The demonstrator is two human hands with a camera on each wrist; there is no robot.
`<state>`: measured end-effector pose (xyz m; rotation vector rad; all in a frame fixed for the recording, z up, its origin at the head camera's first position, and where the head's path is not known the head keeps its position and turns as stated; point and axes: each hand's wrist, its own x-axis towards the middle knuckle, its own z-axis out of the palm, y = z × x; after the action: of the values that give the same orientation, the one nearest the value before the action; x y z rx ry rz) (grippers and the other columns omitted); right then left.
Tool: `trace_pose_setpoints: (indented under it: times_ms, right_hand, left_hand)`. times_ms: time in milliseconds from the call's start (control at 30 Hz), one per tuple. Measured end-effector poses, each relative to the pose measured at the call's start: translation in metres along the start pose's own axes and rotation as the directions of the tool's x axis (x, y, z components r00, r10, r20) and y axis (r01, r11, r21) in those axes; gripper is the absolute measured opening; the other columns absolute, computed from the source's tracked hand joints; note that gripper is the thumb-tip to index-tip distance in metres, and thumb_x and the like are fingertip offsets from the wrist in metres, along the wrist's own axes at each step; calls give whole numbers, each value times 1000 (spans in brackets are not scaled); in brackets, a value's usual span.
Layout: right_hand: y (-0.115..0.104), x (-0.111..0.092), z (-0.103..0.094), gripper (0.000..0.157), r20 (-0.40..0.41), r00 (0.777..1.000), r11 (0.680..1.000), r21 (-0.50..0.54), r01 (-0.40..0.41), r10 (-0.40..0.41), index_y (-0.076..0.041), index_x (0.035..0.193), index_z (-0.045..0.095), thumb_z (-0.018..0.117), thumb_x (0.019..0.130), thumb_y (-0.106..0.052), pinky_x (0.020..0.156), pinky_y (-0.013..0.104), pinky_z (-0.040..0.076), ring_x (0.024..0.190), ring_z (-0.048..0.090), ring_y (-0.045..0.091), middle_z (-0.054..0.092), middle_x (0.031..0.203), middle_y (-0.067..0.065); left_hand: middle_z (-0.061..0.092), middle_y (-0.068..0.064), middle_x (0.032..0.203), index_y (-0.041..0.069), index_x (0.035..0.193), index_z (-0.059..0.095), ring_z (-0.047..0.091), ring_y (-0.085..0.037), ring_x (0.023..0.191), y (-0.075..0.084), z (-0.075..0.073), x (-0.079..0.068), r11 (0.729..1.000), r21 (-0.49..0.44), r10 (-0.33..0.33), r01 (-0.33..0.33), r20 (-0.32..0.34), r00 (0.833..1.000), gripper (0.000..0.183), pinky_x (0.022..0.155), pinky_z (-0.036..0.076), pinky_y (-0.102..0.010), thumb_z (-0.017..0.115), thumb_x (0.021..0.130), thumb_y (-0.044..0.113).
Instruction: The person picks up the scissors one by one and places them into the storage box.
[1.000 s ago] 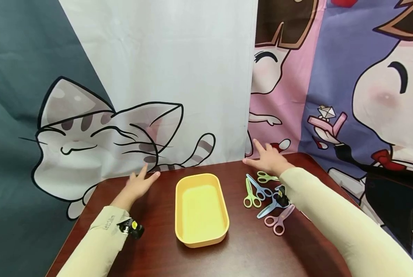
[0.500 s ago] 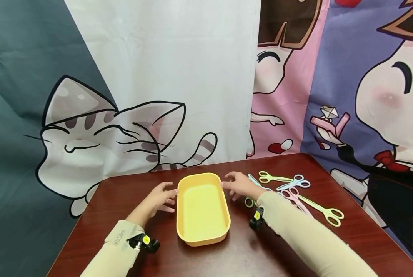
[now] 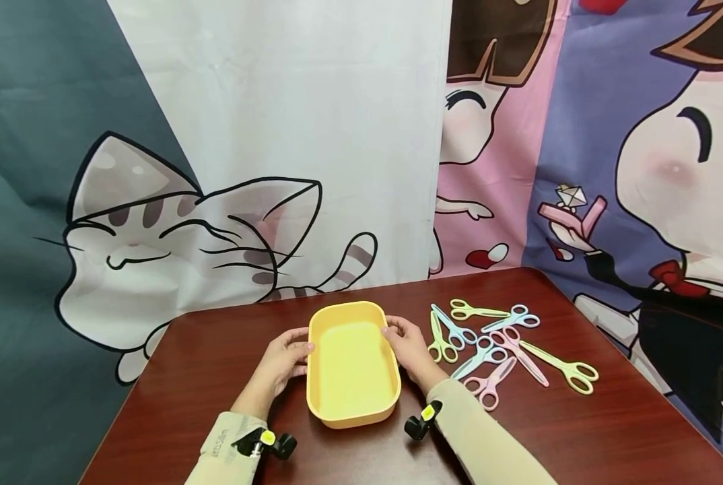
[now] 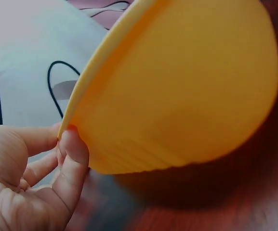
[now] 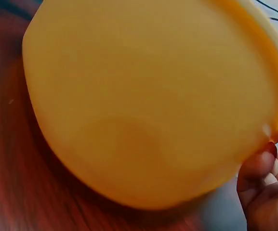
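on the big, dark red counter (image 3: 579,431), a change shows: both hands have just come in to the yellow tray (image 3: 358,421) and now hold it. the hands are no longer spread apart; there is one on each long side. the tray is in about the same spot as a moment ago, near the middle of the counter, just left of the scissors (image 3: 528,362). i think this means the tray is the thing being worked on now, with the scissors left alone. it looks steady, as both sides are held. i cannot tell if it is lifted a bit or sits flat.

the tray is a long box with round corners and no lid. its inside is smooth and plain yellow, and nothing lies in it. seen up close, the outside looks more orange, with a dark shadow under it. a thin rim goes all the way round the top.

the left hand (image 3: 283,360) pinches the rim, its fingers (image 4: 71,144) closed tight on the edge, thumb on one side. the right hand (image 3: 411,347) does the same across from it, its fingers closed on the other edge.
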<state>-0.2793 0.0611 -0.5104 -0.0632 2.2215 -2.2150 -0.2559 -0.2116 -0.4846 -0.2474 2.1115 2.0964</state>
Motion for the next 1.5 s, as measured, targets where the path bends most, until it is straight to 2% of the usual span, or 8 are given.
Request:
trace_pose_setpoints:
  times_ms: [200,567,767,867,1000,1200,1333,1500]
  right_hand:
    - [2,10,0,35,-41,998,998,-40,41,-43,0,134,61,58,103,-16,75,30,59,90,67,21,66,106,17]
    - [-8,13,-7,30,-92,994,962,-271,39,-66,-1,124,66,62,101,-21,68,30,55,80,63,19,65,92,9]
    - [-19,9,-20,26,-117,971,831,-545,112,-208,-3,114,68,64,99,-25,71,36,50,78,58,20,63,87,6]
    - [-28,6,-32,31,-148,966,755,-652,66,-212,-3,115,67,66,97,-28,82,44,52,89,60,28,63,98,12]
    - [-37,3,-49,52,-160,979,631,-774,-48,-123,4,127,59,73,91,-31,97,56,49,110,59,41,57,119,26]
    - [-39,-3,-58,73,-163,984,455,-873,-176,69,10,128,57,86,78,-35,92,62,50,113,56,49,56,122,33]
    - [-35,-3,-61,70,-156,983,397,-900,-181,95,6,121,62,90,72,-36,88,62,51,112,56,49,58,121,32]
    - [-31,-2,-62,56,-157,985,374,-912,-170,65,4,117,62,87,75,-24,83,61,52,108,59,48,61,117,29]
  left_hand:
    - [69,-12,102,5,139,57,65,-17,73,5,7,11,999,-53,0,-3,-51,999,45,59,60,-31,68,95,4]
    - [65,-8,91,5,137,60,62,-13,67,6,19,10,995,-97,-23,13,-104,994,44,53,58,-28,70,95,7]
    - [64,-7,96,6,137,61,63,-13,70,2,18,7,995,-100,-16,5,-113,994,43,56,59,-28,70,95,8]
    - [64,-7,97,7,136,61,63,-13,71,-1,18,8,993,-116,-8,-5,-108,994,43,56,59,-28,70,95,8]
    - [64,-6,97,4,138,60,63,-13,72,-4,19,8,989,-146,6,-20,-91,996,44,57,59,-29,70,95,8]
    - [66,-5,95,3,139,58,64,-13,73,-8,19,8,982,-188,0,-14,-73,997,46,58,60,-29,69,95,8]
    - [66,-4,92,3,140,57,63,-12,72,-11,19,10,975,-222,-5,-8,-57,998,46,59,59,-29,68,96,7]
    - [66,-4,90,3,140,56,62,-12,71,-13,19,12,973,-232,7,-17,-44,999,46,59,59,-29,68,96,8]
